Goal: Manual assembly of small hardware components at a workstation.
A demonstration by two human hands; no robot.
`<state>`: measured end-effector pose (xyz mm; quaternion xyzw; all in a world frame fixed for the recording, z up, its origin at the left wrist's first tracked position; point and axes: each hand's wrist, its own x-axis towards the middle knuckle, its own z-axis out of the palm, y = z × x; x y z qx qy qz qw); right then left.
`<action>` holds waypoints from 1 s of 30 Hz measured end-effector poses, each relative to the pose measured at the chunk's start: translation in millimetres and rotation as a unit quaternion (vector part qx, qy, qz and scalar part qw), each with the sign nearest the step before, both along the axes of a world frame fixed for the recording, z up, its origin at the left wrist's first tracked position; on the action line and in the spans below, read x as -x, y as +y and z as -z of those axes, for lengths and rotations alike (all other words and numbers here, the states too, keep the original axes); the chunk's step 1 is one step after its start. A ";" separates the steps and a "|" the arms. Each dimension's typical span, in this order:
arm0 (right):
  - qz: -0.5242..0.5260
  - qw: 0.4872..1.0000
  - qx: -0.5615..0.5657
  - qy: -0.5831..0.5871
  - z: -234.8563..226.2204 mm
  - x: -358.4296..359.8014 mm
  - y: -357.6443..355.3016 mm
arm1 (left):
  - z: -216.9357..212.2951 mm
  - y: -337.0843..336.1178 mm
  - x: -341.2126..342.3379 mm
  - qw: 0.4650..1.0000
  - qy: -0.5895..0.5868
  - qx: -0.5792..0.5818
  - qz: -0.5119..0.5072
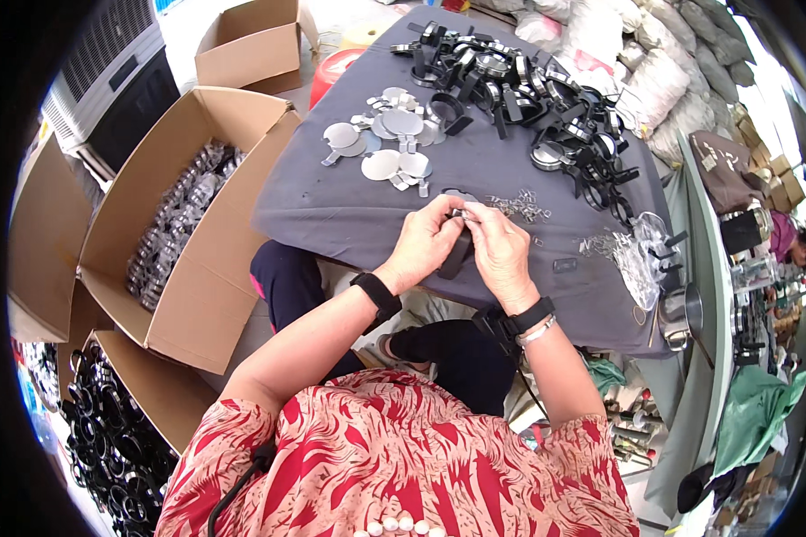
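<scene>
My left hand is closed on a black round part with a flat tab handle, its tab pointing toward me over the table's near edge. Against it, my right hand has thumb and fingertips pinched together; whatever small piece they hold is hidden. A bit of shiny metal shows between the fingertips. Just beyond my right hand lies a scatter of small metal clips. Flat silver discs with tabs lie in a loose group farther left.
Black ring parts with handles are heaped along the grey-covered table's far side. More clips and a clear plastic bag lie at right. An open carton of wrapped parts stands left, a box of black rings below it.
</scene>
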<state>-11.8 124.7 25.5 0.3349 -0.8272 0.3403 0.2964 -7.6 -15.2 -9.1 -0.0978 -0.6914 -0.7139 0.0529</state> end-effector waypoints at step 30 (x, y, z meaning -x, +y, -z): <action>0.195 0.924 -0.318 -0.089 -8.9 60.2 132.2 | -6.4 2.0 -4.5 0.997 -0.059 -0.037 0.014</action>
